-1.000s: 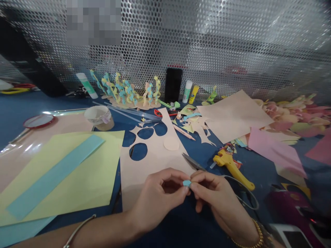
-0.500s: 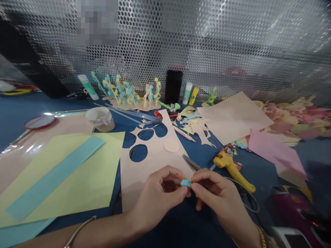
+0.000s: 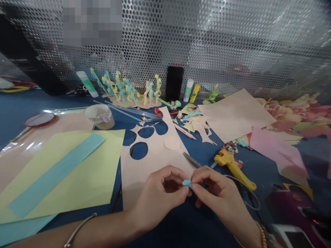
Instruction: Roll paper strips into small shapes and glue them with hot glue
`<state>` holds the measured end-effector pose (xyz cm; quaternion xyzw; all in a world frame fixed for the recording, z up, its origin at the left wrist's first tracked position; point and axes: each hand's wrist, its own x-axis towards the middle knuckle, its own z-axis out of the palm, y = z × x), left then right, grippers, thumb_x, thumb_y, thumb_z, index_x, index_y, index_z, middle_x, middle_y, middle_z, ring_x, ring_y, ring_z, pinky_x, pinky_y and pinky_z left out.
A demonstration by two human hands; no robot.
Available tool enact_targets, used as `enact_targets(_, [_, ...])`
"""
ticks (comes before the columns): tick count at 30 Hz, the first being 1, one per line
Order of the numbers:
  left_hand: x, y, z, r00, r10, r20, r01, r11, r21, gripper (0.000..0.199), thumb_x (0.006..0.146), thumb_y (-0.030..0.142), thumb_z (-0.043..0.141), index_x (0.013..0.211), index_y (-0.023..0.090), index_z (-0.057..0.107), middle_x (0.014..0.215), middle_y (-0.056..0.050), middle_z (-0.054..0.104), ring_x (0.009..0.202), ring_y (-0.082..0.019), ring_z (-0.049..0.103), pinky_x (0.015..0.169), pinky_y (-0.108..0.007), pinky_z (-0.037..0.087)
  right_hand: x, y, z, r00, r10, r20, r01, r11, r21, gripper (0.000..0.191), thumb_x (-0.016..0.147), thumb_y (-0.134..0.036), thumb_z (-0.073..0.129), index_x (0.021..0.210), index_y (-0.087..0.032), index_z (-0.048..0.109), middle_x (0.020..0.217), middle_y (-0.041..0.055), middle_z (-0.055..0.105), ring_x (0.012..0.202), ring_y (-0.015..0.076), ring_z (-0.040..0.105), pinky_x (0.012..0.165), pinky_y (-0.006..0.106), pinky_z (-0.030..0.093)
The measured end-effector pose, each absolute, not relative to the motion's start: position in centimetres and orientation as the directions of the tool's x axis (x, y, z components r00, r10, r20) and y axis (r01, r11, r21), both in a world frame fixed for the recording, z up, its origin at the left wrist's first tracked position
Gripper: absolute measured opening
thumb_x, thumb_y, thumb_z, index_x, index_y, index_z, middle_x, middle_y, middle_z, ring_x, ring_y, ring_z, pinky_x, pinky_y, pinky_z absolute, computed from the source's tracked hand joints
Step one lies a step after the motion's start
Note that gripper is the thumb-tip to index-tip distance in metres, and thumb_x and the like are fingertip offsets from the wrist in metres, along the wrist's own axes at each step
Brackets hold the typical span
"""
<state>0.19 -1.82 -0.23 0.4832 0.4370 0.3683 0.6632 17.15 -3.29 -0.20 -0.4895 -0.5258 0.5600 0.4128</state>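
Note:
A small folded piece of blue paper (image 3: 187, 183) is pinched between my two hands at the lower centre. My left hand (image 3: 162, 198) grips its left side with thumb and fingers, and my right hand (image 3: 218, 194) pinches its right side. Under and beyond them lies a pale pink sheet (image 3: 155, 160) with round holes cut out, and a loose pink disc (image 3: 172, 142) rests on it. Scissor blades (image 3: 191, 159) show just past my fingers; their handles are hidden by my right hand.
Left are a yellow-green sheet (image 3: 77, 172) with a blue strip (image 3: 57, 174) and a paper cup (image 3: 100, 116). A yellow glue gun (image 3: 234, 168) lies right. Behind stand twisted paper strips (image 3: 126, 89), a phone (image 3: 174, 84) and a glue stick (image 3: 188, 90).
The view has shifted slightly. Both hands keep their pinch on the blue paper piece, which has turned a little between the fingertips.

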Motion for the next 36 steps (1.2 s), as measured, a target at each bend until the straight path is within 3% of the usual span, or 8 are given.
enact_targets(15, [0.24, -2.1, 0.09, 0.35, 0.913, -0.212, -0.06, 0.248, 0.967, 0.012, 0.074, 0.012, 0.064, 0.083, 0.02, 0.065, 0.076, 0.002, 0.071, 0.071, -0.012, 0.067, 0.064, -0.019, 0.052, 16.88, -3.17, -0.25, -0.227, 0.897, -0.38, -0.196, -0.424, -0.884, 0.021, 0.072, -0.031, 0.076, 0.079, -0.016, 0.063, 0.068, -0.0003, 0.059, 0.064, 0.0124, 0.057, 0.043, 0.017, 0.051])
enact_targets(21, [0.37, -2.07, 0.22, 0.346, 0.906, -0.242, -0.062, 0.28, 0.958, 0.011, 0.073, 0.012, 0.065, 0.082, 0.019, 0.064, 0.074, 0.001, 0.071, 0.069, -0.013, 0.067, 0.061, -0.019, 0.051, 17.01, -3.35, -0.16, -0.253, 0.897, -0.363, -0.191, -0.415, -0.89, 0.018, 0.077, -0.032, 0.072, 0.074, -0.015, 0.066, 0.067, -0.0005, 0.057, 0.061, 0.0101, 0.054, 0.044, 0.016, 0.052])
enact_targets(36, [0.19, -2.16, -0.04, 0.335, 0.912, -0.237, -0.005, 0.254, 0.967, 0.01, 0.074, 0.014, 0.065, 0.083, 0.019, 0.066, 0.076, 0.0, 0.071, 0.07, -0.013, 0.066, 0.063, -0.019, 0.051, 17.1, -3.02, -0.68, -0.252, 0.919, -0.304, -0.152, -0.347, -0.925, 0.016, 0.07, -0.026, 0.077, 0.068, -0.016, 0.066, 0.072, -0.0001, 0.059, 0.062, 0.0108, 0.056, 0.042, 0.015, 0.052])
